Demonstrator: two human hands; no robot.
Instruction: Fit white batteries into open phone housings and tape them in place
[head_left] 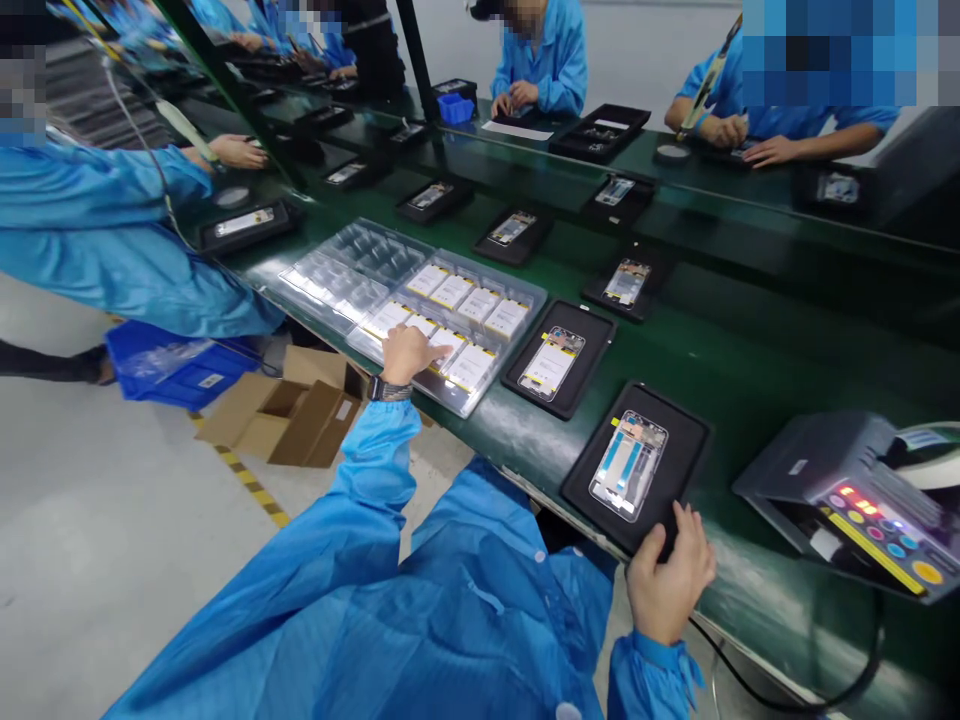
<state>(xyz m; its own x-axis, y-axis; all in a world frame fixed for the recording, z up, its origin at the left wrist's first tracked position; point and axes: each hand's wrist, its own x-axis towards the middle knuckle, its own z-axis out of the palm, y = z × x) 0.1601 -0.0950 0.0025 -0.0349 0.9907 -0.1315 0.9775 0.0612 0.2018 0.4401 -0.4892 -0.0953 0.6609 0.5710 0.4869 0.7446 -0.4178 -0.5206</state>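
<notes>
The left hand [409,352] reaches out to the left over a clear tray [534,298] that lies on the near edge of the green belt [750,350]. Its pockets hold flat white battery cells [471,366] with yellow strips, in 2 rows, with 4 in the far row. The fingers lie stretched on a cell in the near row, pressing on it rather than closed around it. A dark watch [388,390] sits on that wrist. A second clear tray [352,262] of moulded pockets touches the first on its far left side.

The right hand [667,580] clasps the near corner of a black tray [679,425], thumb on top and fingers curled under the edge. This tray lies near and to the right, and in it rests 1 open phone frame [628,465] with blue strips showing inside.

Just to its left, between it and the clear tray, another black tray [592,328] carries a phone frame with a white cell [550,365] fitted in it. More black trays [627,285] with phones stand spaced along the belt farther off.

At the near right a grey machine [862,490] shows lit coloured buttons. On the floor to the left stand an open cardboard box [292,410] and a blue crate [176,368]. Co-workers in blue coats [97,240] work along both sides of the belt.
</notes>
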